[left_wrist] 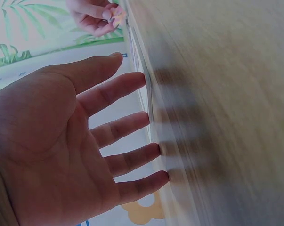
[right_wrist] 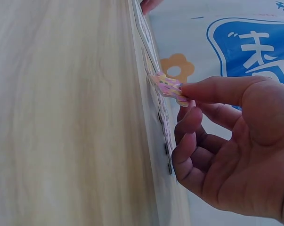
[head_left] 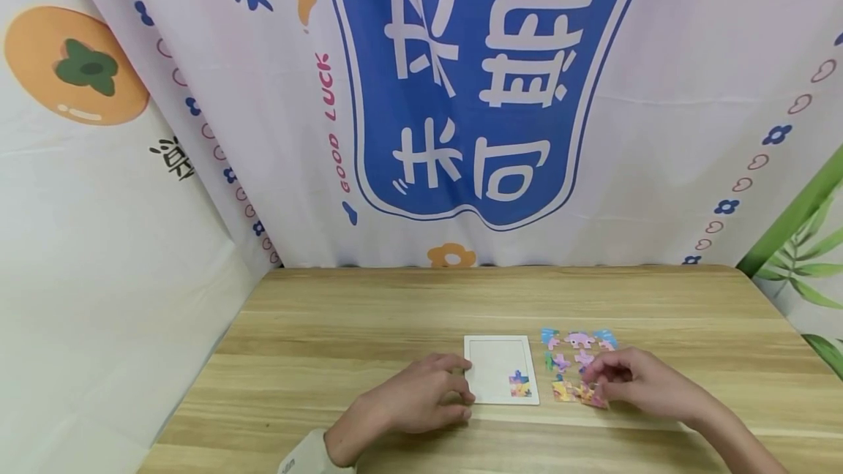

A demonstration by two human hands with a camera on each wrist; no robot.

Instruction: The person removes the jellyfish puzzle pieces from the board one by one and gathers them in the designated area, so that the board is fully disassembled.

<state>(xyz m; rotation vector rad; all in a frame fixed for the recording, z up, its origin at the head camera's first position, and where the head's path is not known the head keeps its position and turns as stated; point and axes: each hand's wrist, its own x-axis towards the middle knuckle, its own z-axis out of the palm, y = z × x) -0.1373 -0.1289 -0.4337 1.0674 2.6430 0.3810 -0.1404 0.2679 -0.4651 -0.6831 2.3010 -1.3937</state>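
Observation:
A white puzzle tray point(head_left: 490, 357) lies flat on the table, with joined colourful pieces point(head_left: 520, 384) in its lower right corner. Along the tray's left edge rests my left hand point(head_left: 424, 393), its fingers spread and fairly straight, fingertips at the edge and tabletop. My right hand point(head_left: 648, 386) pinches a pink and yellow jigsaw piece point(right_wrist: 169, 88) between thumb and fingers. The held piece is tilted, just above the loose pieces; whether it touches them I cannot tell. Several loose jigsaw pieces point(head_left: 580, 340) lie to the right of the tray, some partly hidden by the right hand.
The wood-grain table point(head_left: 342, 328) extends around the tray on all sides. Behind it hangs a printed cloth point(head_left: 408, 240) with a blue panel, and a pale cloth point(head_left: 132, 254) covers the left side. Green leaf print point(head_left: 800, 262) shows at the right.

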